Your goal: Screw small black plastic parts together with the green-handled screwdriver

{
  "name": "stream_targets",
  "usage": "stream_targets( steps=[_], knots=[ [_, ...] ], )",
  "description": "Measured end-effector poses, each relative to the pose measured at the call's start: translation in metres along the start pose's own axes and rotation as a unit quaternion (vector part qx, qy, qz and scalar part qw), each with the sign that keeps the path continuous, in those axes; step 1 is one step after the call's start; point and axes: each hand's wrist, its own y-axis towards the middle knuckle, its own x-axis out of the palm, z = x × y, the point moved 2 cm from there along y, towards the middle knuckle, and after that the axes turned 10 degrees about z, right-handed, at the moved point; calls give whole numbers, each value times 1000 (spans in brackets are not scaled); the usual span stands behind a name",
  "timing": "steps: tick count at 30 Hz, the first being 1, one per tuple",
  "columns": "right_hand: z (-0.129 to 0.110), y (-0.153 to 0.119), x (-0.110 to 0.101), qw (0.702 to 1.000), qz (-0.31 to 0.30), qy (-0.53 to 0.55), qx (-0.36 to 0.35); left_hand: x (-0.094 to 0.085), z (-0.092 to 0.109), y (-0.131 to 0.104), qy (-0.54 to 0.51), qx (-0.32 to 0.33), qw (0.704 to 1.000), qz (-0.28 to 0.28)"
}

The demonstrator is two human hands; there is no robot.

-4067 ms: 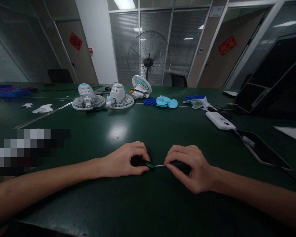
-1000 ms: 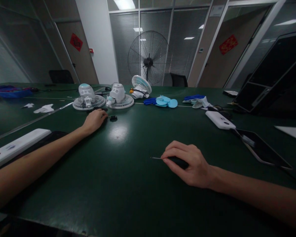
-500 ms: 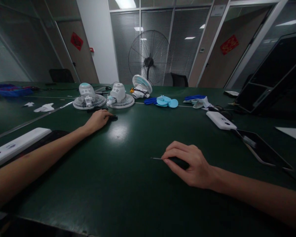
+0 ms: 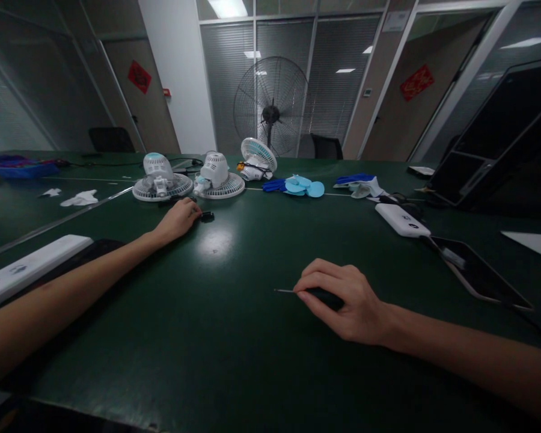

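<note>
My right hand (image 4: 342, 297) is closed around the dark handle of a screwdriver (image 4: 327, 296), whose thin metal shaft points left just above the green table (image 4: 234, 349). My left hand (image 4: 179, 218) reaches forward on the left, its fingers bent down at a small black object (image 4: 207, 216); whether they grip it is too small to tell. Just beyond that hand, two white fans (image 4: 161, 185) (image 4: 220, 184) lie face down. Behind them, to the right, a third small fan (image 4: 259, 157) leans tilted with a dark cord around it.
Light blue fan blades (image 4: 304, 186) and blue-white gloves (image 4: 358, 185) lie at mid-table. On the right are a white device (image 4: 403, 220), a tablet (image 4: 482, 273) and a large black case (image 4: 500, 132). A long white device (image 4: 31, 267) sits beneath my left forearm's far side.
My left fingers have shifted slightly on the black object, which sits a little further from the fingertips' grasp. My right hand keeps the screwdriver in nearly the same place. The view shifted slightly.
</note>
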Motion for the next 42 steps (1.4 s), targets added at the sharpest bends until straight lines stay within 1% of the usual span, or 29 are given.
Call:
stream_targets(
  steps=[5,9,12,15,20,26,29,32,36,39,42],
  knots=[
    [-1,0,0,1000,2,-13,-4,5,-3,1,0,-3,1000,-3],
    [0,-1,0,1000,1,-13,-2,7,-4,0,-4,-8,1000,1],
    [0,-1,0,1000,-5,-6,-3,4,0,-1,-4,-9,1000,1],
    [0,0,1,1000,-6,-4,-1,-2,7,-2,-11,-6,1000,-14],
    [-3,1,-1,1000,2,-9,-9,-11,16,-3,-29,-12,999,-23],
    [-2,1,-1,1000,-2,-10,-4,-8,16,1,-45,-40,998,-20],
    [-1,1,-1,1000,-3,-6,-6,-5,16,0,-32,-30,999,-12],
    [0,0,0,1000,-6,-8,-5,-5,19,-2,-22,-26,999,0],
    [1,-1,1,1000,-7,-16,-5,-13,27,-6,-32,-51,998,13],
    [0,-1,1,1000,-4,-20,-8,-18,34,-8,-38,-48,998,35],
    [-2,1,0,1000,-2,-17,-11,-21,37,-9,-47,-38,997,51]
  ],
)
